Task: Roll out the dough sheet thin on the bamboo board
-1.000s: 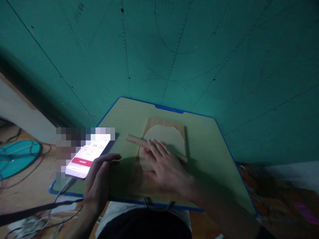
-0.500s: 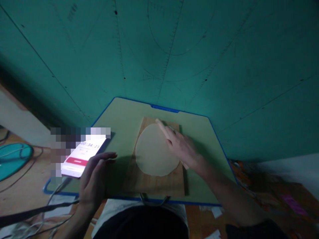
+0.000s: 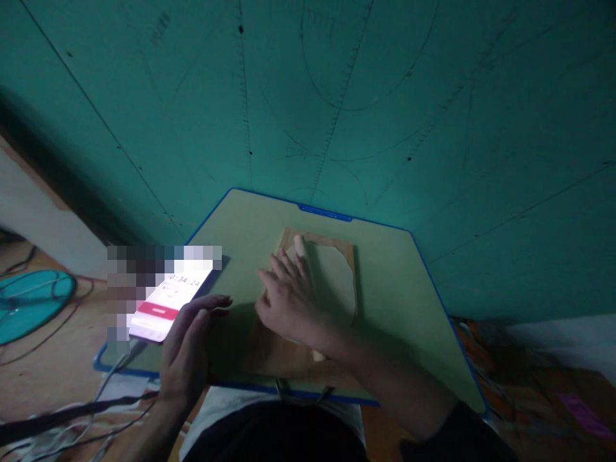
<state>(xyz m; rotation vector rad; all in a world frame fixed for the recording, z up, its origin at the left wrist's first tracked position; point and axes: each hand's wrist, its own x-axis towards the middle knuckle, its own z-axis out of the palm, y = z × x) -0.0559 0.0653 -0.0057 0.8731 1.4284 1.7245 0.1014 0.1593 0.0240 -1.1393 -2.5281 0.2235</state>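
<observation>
A thin round sheet of dough (image 3: 337,282) lies on a wooden board (image 3: 269,353). Across the dough runs a slim rolling pin (image 3: 299,245), its far end showing beyond my fingers and its near end below my wrist. My right hand (image 3: 289,301) lies over the pin with palm down and fingers spread, covering the dough's left part. At the left, my left hand (image 3: 190,343) hovers or rests by the phone (image 3: 166,311), fingers loosely extended and holding nothing that I can see. The phone's bright screen shows a running timer.
Under the wooden board is a pale tabletop with a blue rim (image 3: 250,212), set against a green wall (image 3: 298,96). Cables (image 3: 77,417) and a dark strap run at lower left. A turquoise round object (image 3: 33,305) lies further left.
My right hand has rolled the pin from the dough's right side to its left side. My left hand keeps its place by the phone. The view has shifted slightly.
</observation>
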